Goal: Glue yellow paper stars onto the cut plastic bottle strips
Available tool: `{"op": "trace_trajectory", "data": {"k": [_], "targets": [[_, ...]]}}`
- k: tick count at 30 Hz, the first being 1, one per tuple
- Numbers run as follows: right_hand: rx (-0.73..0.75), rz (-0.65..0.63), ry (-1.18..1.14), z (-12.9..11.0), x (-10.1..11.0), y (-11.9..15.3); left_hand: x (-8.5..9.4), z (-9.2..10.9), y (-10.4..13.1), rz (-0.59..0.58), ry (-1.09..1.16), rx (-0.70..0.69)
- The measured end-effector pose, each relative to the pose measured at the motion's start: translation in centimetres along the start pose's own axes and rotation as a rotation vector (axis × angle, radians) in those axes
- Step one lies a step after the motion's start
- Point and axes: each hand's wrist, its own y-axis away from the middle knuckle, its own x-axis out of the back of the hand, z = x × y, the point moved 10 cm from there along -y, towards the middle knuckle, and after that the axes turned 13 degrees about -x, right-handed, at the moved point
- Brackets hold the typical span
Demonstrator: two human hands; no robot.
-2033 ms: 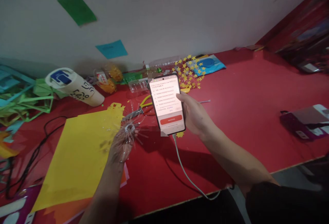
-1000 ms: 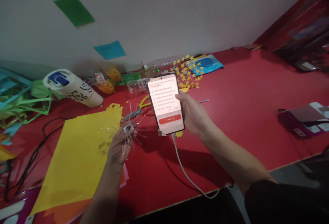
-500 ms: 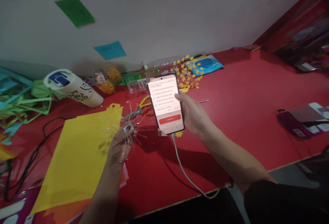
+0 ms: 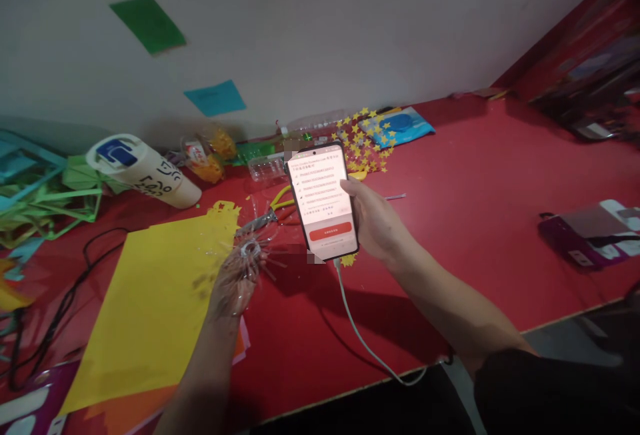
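Note:
My right hand [image 4: 375, 222] is closed around a lit phone [image 4: 326, 202], tilted toward me, its thumb at the screen's right edge. A white cable [image 4: 353, 326] runs from the phone's lower end to the table's front edge. My left hand [image 4: 236, 285] grips a clear plastic bottle top [image 4: 250, 250], cut into thin strips that fan out around its round neck. The strips and neck partly hide those fingers. Just beyond lie pliers [image 4: 270, 216] with yellow and red handles, partly behind the phone. Yellow paper [image 4: 150, 302] lies under and left of my left forearm.
Yellow stars [image 4: 363, 132] lie at the back beside a blue packet [image 4: 405, 130] and clear plastic bottles [image 4: 267, 167]. A white cup [image 4: 145, 168] leans at the left, near green paper strips [image 4: 55, 195]. A purple-and-white box [image 4: 590, 232] sits on the red table [image 4: 465, 222].
The text lines on the phone's screen look slightly different. Both hands, the phone and the bottle top stay in nearly the same place.

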Motion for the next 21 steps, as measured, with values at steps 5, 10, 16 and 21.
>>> {"op": "trace_trajectory", "data": {"k": [5, 10, 16, 21], "targets": [[0.029, 0.002, 0.048, -0.25, 0.01, 0.09, 0.03, -0.24, 0.02, 0.003, 0.004, 0.019], [0.001, 0.014, 0.018, -0.03, 0.09, 0.14, -0.21, -0.12, 0.06, 0.002, 0.01, 0.016], [0.014, 0.02, 0.059, -0.25, 0.02, 0.33, -0.07, -0.11, 0.03, 0.005, 0.016, 0.014], [0.004, 0.021, 0.024, -0.14, 0.06, 0.31, -0.06, -0.15, 0.02, 0.001, 0.017, 0.011]]}}
